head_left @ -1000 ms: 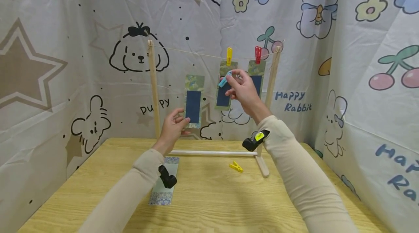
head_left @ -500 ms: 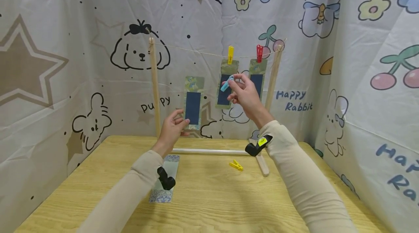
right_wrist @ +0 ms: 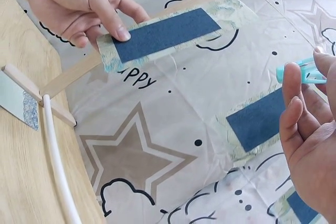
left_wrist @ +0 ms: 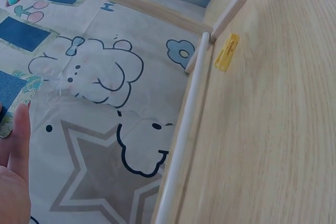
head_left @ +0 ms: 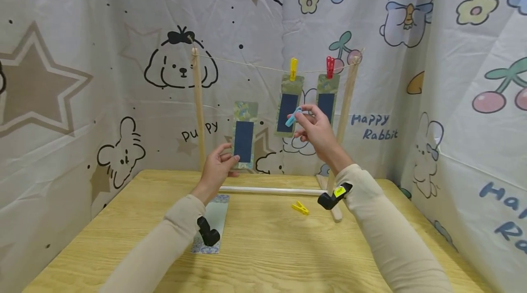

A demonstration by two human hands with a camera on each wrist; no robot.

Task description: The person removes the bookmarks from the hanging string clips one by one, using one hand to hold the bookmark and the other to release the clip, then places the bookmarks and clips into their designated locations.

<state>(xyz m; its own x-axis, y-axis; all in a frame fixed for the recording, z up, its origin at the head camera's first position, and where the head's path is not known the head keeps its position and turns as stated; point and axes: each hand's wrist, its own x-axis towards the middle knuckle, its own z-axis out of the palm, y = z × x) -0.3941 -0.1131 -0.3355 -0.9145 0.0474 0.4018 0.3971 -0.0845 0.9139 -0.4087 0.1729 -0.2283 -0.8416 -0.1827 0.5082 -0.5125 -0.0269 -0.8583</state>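
Fingers of the left hand (head_left: 218, 165) pinch the lower end of a green-patterned card (head_left: 244, 142) with a dark blue panel, thumb on its front face, some of the other fingers behind. Card is upright, in front of the rack (head_left: 198, 96), between its posts, nearer the left one, below and apart from the rack's string (head_left: 251, 64). Right hand (head_left: 320, 132) pinches a light blue clothespin (head_left: 293, 117) between thumb and fingertips, tilted, in front of the rack's right half; whether its jaws are squeezed apart, cannot tell. From the head view it overlaps a hanging card (head_left: 287, 101), which is clipped to the rack's string by a yellow clothespin (head_left: 293, 69). Second hanging card (head_left: 326, 101) is clipped beside it with a red clothespin (head_left: 330, 67), just left of the rack's right post. Loose yellow clip (head_left: 300, 208) lies on the table (head_left: 267, 252) in front of the rack, near its right foot. Pale card with blue-patterned ends (head_left: 220, 217) lies flat in front of the rack's left side, partly hidden by the left arm and wrist camera (head_left: 208, 233). Printed cloth (head_left: 247, 14) hangs behind the rack.
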